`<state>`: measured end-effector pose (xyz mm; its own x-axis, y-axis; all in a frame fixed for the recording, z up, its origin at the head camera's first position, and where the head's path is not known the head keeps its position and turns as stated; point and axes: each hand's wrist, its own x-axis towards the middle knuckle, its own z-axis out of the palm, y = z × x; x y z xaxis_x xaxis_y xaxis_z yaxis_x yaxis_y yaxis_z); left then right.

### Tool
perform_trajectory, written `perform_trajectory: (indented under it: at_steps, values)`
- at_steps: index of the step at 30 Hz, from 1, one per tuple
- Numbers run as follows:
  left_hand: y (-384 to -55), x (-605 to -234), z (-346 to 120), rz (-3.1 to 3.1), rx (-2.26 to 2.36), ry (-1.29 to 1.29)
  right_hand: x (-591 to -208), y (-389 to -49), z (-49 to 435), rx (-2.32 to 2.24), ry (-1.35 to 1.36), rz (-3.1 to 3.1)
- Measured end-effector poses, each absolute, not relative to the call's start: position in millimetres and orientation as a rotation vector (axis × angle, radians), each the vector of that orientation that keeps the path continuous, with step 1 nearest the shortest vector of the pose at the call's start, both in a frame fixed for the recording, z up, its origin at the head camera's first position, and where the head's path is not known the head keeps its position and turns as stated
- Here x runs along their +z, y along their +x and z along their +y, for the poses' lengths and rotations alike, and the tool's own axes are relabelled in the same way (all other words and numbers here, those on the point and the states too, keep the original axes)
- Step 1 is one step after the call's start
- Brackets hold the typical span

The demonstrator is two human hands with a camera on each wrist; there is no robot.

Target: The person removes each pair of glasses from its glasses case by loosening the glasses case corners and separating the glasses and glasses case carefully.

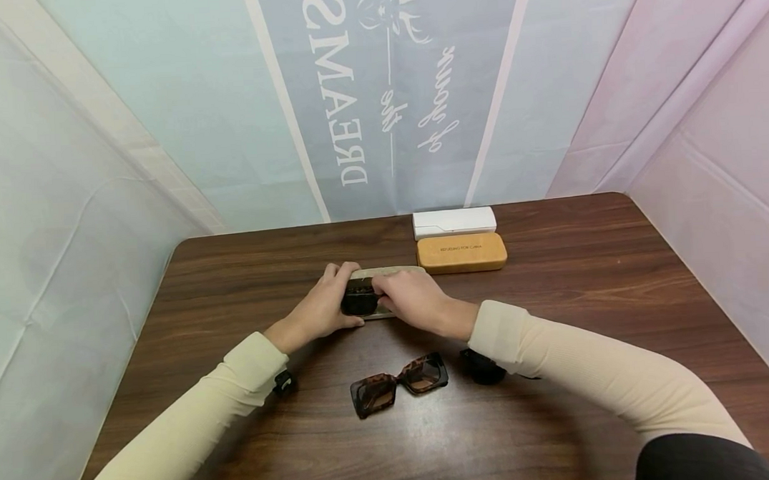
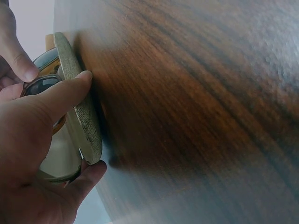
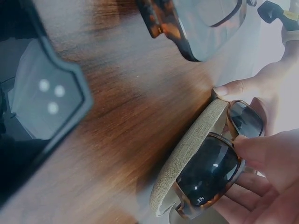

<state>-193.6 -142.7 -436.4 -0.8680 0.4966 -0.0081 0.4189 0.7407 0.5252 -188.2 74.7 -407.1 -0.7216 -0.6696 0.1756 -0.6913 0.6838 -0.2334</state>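
A beige fabric-covered glasses case [image 1: 386, 271] lies open on the table. My left hand [image 1: 323, 305] grips its left end, the thumb along the near edge and fingers at the far side, as the left wrist view also shows on the case [image 2: 86, 126]. With thumb and fingers, my right hand [image 1: 419, 301] pinches dark-lensed tortoiseshell sunglasses [image 3: 210, 168] by the frame. These sunglasses [image 1: 359, 300] sit at the opening of the case, partly inside it. The inside of the case is mostly hidden by the hands.
Another tortoiseshell pair of sunglasses [image 1: 424, 374] lies nearer on the table [image 1: 290, 444]. A black pair [image 1: 483, 368] is partly hidden by the right sleeve. Behind the right hand stand a yellow case [image 1: 462, 254] and a white case [image 1: 454, 221].
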Motion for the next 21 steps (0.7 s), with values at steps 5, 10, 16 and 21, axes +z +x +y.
perform_trajectory:
  at_steps: [5,10,16,21]
  values:
    - [-194.4,-436.4,-143.3,2.789,0.785,0.748,-406.6,-187.3,75.5,0.412,1.142,-2.807]
    - [-194.7,-436.2,-144.4,2.788,0.784,0.757,-405.9,-186.3,74.3,0.355,1.154,-2.786]
    - [-194.8,-436.9,-144.3,2.79,0.783,0.75,-405.4,-185.2,74.2,0.34,1.16,-2.768]
    - [-194.4,-436.6,-143.9,2.793,0.787,0.754,-405.2,-182.3,74.4,0.319,1.164,-2.733]
